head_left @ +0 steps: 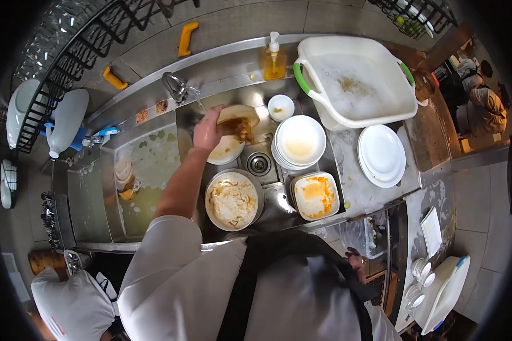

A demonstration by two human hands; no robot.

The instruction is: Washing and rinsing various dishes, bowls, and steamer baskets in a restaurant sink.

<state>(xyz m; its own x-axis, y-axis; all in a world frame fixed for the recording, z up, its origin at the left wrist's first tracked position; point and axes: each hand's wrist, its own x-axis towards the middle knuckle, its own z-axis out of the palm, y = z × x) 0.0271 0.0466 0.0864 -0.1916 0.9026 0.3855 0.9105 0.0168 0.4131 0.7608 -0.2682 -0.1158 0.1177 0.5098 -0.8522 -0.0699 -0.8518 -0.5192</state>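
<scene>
The left arm (179, 184) is stretched forward, left hand (207, 129) gripping, right hand (355, 261) low at the side.

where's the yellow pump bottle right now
In the head view, the yellow pump bottle stands at upper centre on the steel ledge behind the sink, right of the tap and just left of the big white tub.

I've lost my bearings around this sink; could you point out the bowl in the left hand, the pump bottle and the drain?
Held bowl (240, 115): head view, inner surface.
Pump bottle (275, 67): head view, amber body.
Drain (259, 163): head view, centre.
</scene>
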